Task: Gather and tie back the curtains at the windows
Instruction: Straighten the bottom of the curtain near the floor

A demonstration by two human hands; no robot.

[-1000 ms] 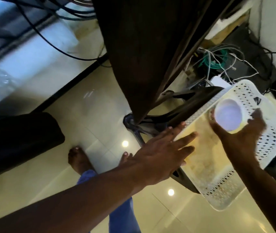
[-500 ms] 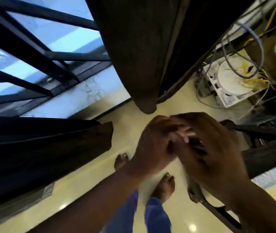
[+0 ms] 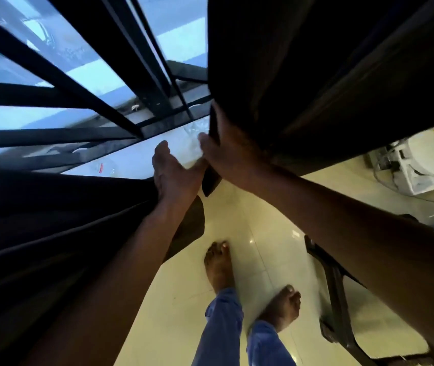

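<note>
My right hand [image 3: 230, 151] grips the right curtain's [image 3: 316, 75] edge, which runs upward; my left hand [image 3: 175, 175], fingers relaxed, rests on the left curtain [image 3: 52, 220].

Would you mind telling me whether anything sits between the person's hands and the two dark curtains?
Nothing visible does: the right hand already grips the right curtain's edge, and the left hand rests against the left curtain.

Daylight through the window [image 3: 86, 62], curtains [image 3: 316, 75] near black, glare spots on floor [image 3: 250, 233], wide-angle warping at edges
</note>
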